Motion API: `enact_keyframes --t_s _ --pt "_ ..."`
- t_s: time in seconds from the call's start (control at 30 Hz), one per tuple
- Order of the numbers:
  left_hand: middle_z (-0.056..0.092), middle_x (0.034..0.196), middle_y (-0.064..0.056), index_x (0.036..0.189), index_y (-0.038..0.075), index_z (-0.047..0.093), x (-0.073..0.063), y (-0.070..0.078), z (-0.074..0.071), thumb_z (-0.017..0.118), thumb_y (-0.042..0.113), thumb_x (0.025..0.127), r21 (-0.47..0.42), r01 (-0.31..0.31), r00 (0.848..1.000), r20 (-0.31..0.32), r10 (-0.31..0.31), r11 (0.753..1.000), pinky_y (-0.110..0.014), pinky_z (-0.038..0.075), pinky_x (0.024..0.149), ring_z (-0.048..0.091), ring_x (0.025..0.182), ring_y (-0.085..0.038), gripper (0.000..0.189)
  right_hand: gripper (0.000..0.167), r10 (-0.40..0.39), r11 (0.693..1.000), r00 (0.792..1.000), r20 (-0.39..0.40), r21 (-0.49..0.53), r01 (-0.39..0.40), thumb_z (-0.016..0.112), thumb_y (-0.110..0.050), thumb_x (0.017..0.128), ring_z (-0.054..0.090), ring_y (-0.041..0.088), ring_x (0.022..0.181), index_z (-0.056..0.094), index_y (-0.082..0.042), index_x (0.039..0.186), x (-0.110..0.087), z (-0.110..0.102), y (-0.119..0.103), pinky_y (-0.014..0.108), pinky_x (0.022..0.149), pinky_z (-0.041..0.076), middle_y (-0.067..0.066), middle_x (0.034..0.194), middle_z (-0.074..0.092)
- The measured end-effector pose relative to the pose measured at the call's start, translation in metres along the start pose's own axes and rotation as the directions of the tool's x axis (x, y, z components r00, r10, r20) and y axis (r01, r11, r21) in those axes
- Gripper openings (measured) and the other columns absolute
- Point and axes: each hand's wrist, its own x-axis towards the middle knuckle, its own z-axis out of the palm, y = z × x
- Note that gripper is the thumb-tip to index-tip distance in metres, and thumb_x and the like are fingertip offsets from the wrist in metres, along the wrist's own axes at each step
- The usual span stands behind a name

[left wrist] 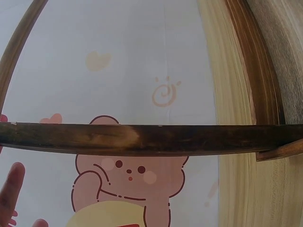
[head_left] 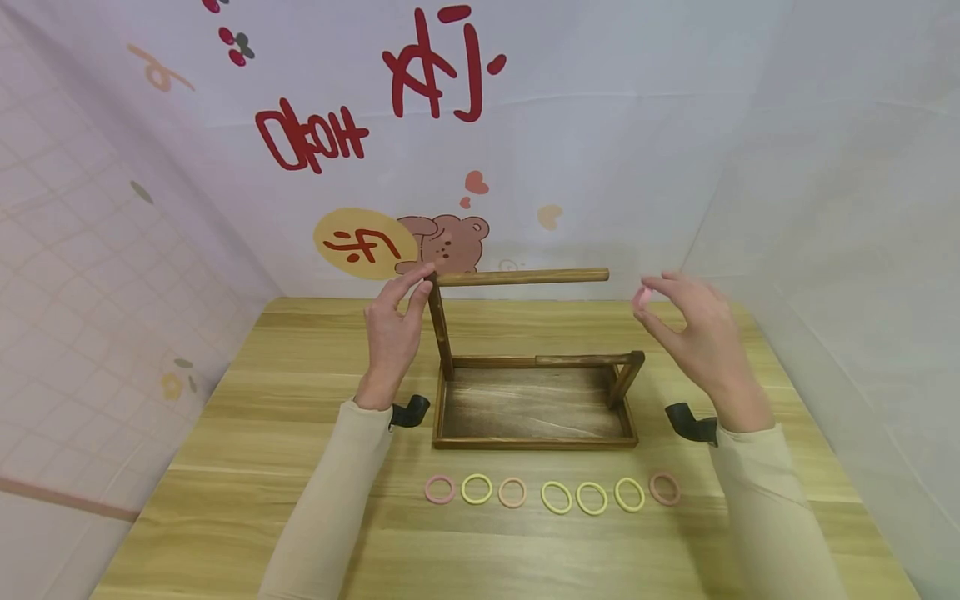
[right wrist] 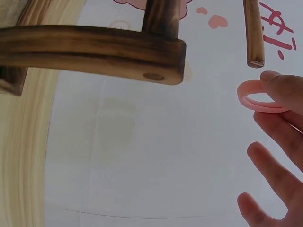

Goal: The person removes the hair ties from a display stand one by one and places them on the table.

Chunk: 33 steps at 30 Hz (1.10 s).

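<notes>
A dark-stained wooden stand (head_left: 534, 444) has a tray base, a tall post (head_left: 440, 329) with a long upper rod (head_left: 525, 277), and a shorter post with a lower rod (head_left: 581, 361). My left hand (head_left: 395, 321) holds the tall post's top corner between thumb and index finger; in the left wrist view only some fingertips (left wrist: 13, 189) show, with that post (left wrist: 189, 139) crossing the frame. Between thumb and fingers, my right hand (head_left: 697, 333) pinches a pink ring (right wrist: 251, 92). The ring is off the upper rod's free end (right wrist: 255, 61), a short gap away.
Several loose rings lie in a row before the stand, among them a pink ring (head_left: 440, 490), a yellow ring (head_left: 557, 497) and a brownish ring (head_left: 664, 489). Behind the wooden table (head_left: 300, 500) hangs a white printed backdrop (head_left: 615, 125). More pale cloth flanks both sides.
</notes>
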Motion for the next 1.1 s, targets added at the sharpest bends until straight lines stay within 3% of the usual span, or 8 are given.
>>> enact_keyframes --t_s 0.1,0.23,0.43,0.57,0.9,1.1 --pt "0.074 0.124 -0.01 0.127 0.007 0.075 0.0 -0.001 0.0 0.067 0.017 0.102 0.005 -0.004 1.0 -0.001 0.004 1.0 -0.03 0.036 0.066 0.07 0.108 -0.03 0.028 0.051 0.0 1.0 1.0 -0.001 0.015 0.0 0.087 0.0 0.077 0.062 0.044 0.119 0.072 -0.001 0.126 -0.007 -0.004 -0.001 0.065 0.1 0.043 0.021 0.121 0.072" --pt "0.074 0.124 -0.01 0.127 0.007 0.075 0.0 -0.001 0.001 0.067 0.016 0.102 0.006 -0.002 1.0 -0.004 0.002 1.0 -0.034 0.038 0.066 0.07 0.11 -0.03 0.028 0.055 -0.021 0.999 1.0 -0.008 0.024 0.022 0.089 0.001 0.073 0.063 0.043 0.117 0.072 -0.001 0.125 -0.015 -0.008 -0.004 0.063 0.097 0.046 0.021 0.12 0.072" --pt "0.074 0.124 -0.009 0.127 0.007 0.075 0.001 -0.001 0.001 0.068 0.015 0.101 -0.004 0.007 1.0 -0.006 -0.007 1.0 -0.042 0.051 0.085 0.068 0.117 -0.028 0.028 0.058 -0.037 0.999 0.999 -0.016 0.029 0.038 0.09 0.002 0.068 0.066 0.042 0.111 0.072 -0.002 0.124 -0.027 -0.015 -0.004 0.039 0.102 0.046 0.018 0.119 0.073" --pt "0.074 0.124 -0.007 0.127 0.008 0.075 0.001 0.0 0.0 0.068 0.016 0.101 -0.01 0.017 1.0 -0.008 -0.017 1.0 -0.047 0.053 0.097 0.068 0.118 -0.026 0.027 0.056 -0.042 0.999 0.999 0.008 0.029 0.042 0.089 0.0 0.069 0.066 0.043 0.112 0.073 -0.001 0.122 -0.035 -0.019 -0.003 0.029 0.108 0.042 0.018 0.119 0.073" --pt "0.074 0.125 -0.007 0.127 0.008 0.075 0.001 -0.001 0.0 0.068 0.013 0.102 -0.023 0.016 1.0 -0.008 -0.016 1.0 -0.048 0.051 0.103 0.066 0.122 -0.023 0.027 0.063 0.01 1.0 0.998 0.063 0.02 -0.012 0.089 0.003 0.067 0.064 0.04 0.11 0.071 -0.003 0.127 -0.057 -0.03 -0.004 0.009 0.106 0.031 0.015 0.12 0.072" --pt "0.074 0.125 -0.008 0.127 0.007 0.074 -0.001 -0.001 0.001 0.068 0.014 0.102 -0.018 0.013 1.0 -0.001 -0.013 1.0 -0.048 0.051 0.104 0.066 0.124 -0.024 0.027 0.061 0.014 1.0 0.994 0.107 0.023 -0.017 0.088 0.003 0.067 0.064 0.039 0.108 0.072 -0.002 0.125 -0.072 -0.034 0.0 0.008 0.105 0.029 0.015 0.118 0.072"
